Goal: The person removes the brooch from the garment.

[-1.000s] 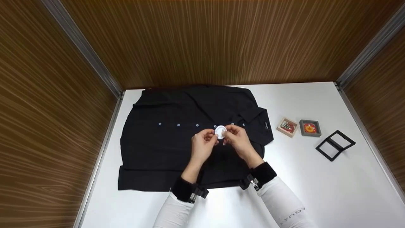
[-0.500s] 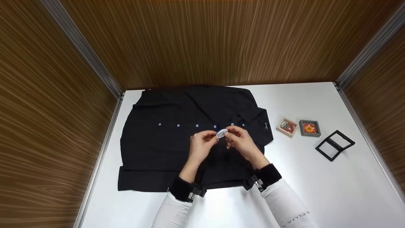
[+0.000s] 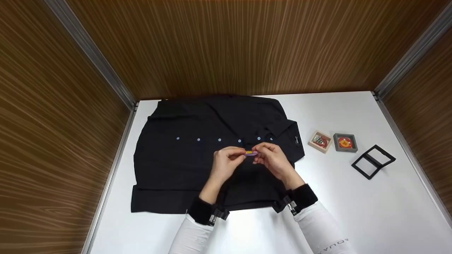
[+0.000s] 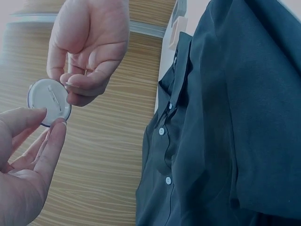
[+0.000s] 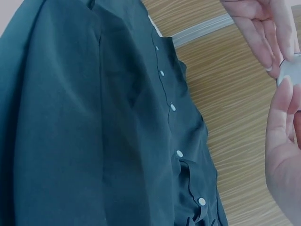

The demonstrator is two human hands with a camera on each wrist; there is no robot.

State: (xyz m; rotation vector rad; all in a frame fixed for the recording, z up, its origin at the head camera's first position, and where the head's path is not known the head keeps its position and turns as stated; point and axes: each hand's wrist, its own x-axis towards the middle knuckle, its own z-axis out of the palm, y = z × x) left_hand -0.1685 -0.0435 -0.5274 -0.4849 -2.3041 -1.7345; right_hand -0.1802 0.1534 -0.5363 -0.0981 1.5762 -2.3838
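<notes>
A round pin badge (image 3: 251,153) is held between my two hands over the black shirt (image 3: 183,165). My left hand (image 3: 225,164) pinches its left edge between thumb and fingers. The opposite edge is pinched by my right hand (image 3: 274,161). From the head view the badge shows nearly edge-on, with some yellow and purple on it. Its white back with a metal pin (image 4: 55,99) faces the left wrist camera. In the right wrist view only part of the badge (image 5: 292,70) appears at the right border. The shirt lies flat, its collar to the right and its white buttons in a row.
To the right on the white table (image 3: 353,208) lie a light wooden frame (image 3: 320,141), a grey frame with a red and yellow disc (image 3: 345,142), and a black folding frame (image 3: 373,162). Wood-grain walls (image 3: 226,46) stand behind and at both sides.
The badge has tipped from its white back facing the head camera to nearly edge-on, showing coloured parts. It has come slightly nearer to me. Both hands keep hold of it.
</notes>
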